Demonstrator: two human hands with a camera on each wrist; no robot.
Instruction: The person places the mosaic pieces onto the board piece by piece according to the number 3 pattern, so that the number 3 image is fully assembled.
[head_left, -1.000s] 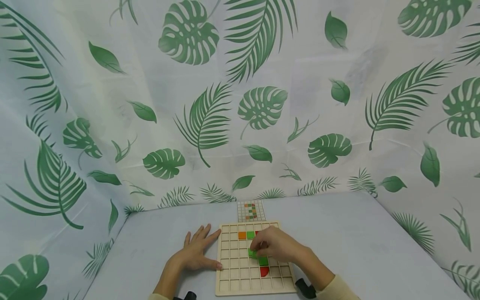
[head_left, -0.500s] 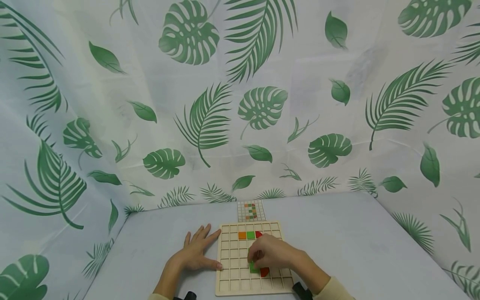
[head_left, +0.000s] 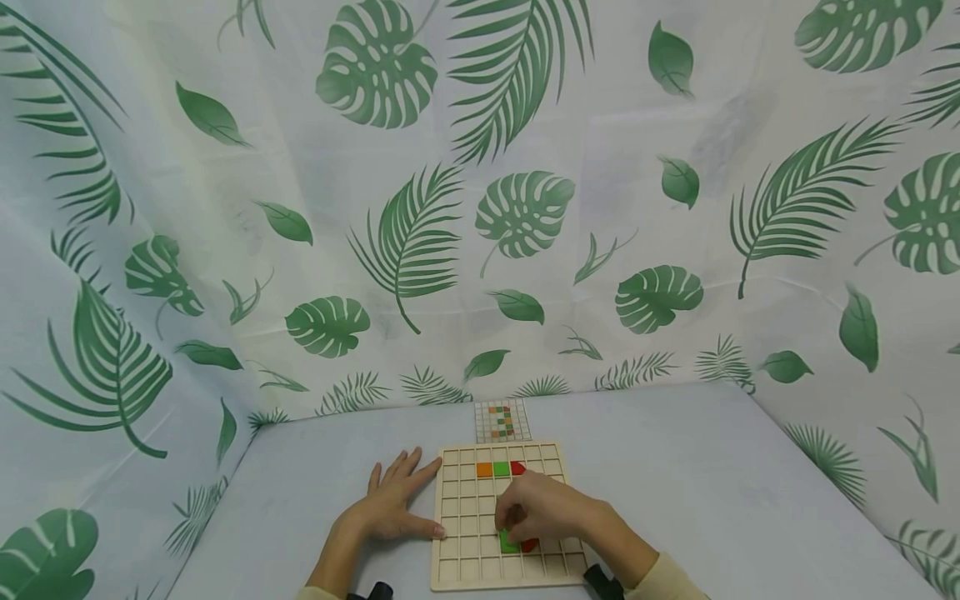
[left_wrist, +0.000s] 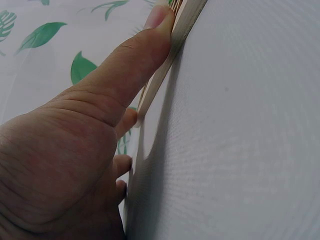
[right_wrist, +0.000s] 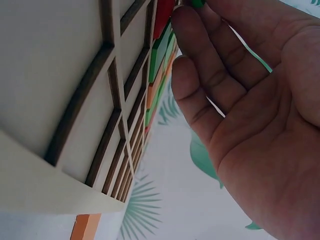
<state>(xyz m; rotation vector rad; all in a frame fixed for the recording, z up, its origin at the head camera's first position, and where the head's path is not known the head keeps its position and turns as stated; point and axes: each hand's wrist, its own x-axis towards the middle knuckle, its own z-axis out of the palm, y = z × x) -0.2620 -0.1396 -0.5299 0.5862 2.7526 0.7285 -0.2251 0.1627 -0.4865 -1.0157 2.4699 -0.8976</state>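
A square wooden grid board (head_left: 468, 571) lies on the white table. My right hand (head_left: 547, 504) is over its lower middle and pinches a green square tile (head_left: 509, 545) at the cell left of a red rounded tile (head_left: 529, 546). In the right wrist view, a sliver of the green tile (right_wrist: 198, 3) shows at the fingertips, close to the board's surface. My left hand (head_left: 390, 507) rests with fingers spread at the board's left edge. Its thumb (left_wrist: 159, 22) presses on the wooden rim, as the left wrist view shows. Other tiles under the right hand are hidden.
Near the board's top stand an orange tile (head_left: 484, 470), a green tile (head_left: 501, 470) and a red tile (head_left: 517, 468) in a row. Behind the board lies a pattern card (head_left: 491, 423). A leaf-print curtain (head_left: 450, 250) encloses the table. An orange piece (right_wrist: 85, 227) shows past the board's edge.
My right hand has moved down the board toward me, bringing the green tile beside the lower red tile; the upper red tile came into sight. The left hand has stayed still.
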